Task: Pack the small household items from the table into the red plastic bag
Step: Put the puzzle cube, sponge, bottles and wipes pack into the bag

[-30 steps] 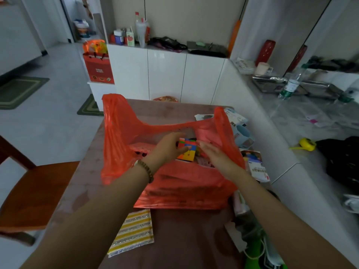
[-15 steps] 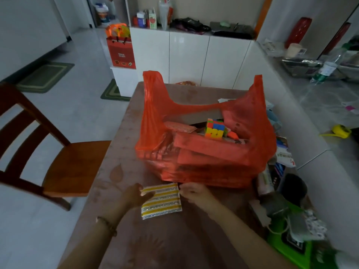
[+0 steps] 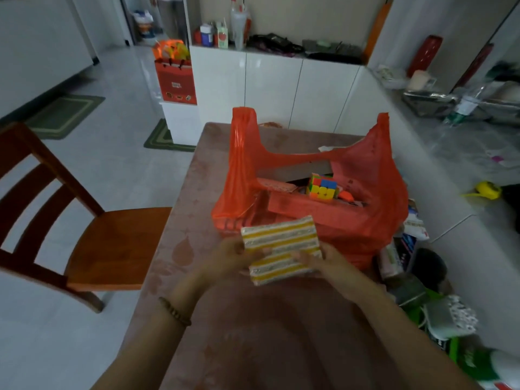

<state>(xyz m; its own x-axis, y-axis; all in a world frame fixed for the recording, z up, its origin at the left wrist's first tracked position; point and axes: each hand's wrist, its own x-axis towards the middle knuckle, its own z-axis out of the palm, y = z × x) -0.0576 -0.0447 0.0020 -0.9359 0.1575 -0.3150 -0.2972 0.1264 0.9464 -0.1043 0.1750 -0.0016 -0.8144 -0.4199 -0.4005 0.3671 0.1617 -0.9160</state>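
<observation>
Two hands: both grip one striped pack (image 3: 281, 249), raised off the table (image 3: 202, 192) just in front of the bag (image 3: 363, 220).
Left hand (image 3: 228, 256): closed on the pack's left edge, thumb on top; a bead bracelet (image 3: 174, 311) circles the wrist.
Right hand (image 3: 318, 261): closed on the pack's lower right part, fingers (image 3: 302, 258) lying over the front face; its underside grip is hidden.
Pack: flat, yellow and white stripes, tilted, its upper edge overlapping the bag's near wall in view; whether they touch cannot be told.
Bag: red plastic, standing open on the table, both handles upright.
Cube (image 3: 323, 188): multicoloured puzzle cube, inside the bag near its right side, resting on flat boxes seen only dimly through the red film.
Other contents of the bag: mostly covered by the plastic, not identifiable.
Clutter (image 3: 408, 249): packets and a green item right of the bag, blurred and partly cut off at the frame edge.
Chair (image 3: 84, 235): wooden, left of the bag, its back cut off at the frame edge.
</observation>
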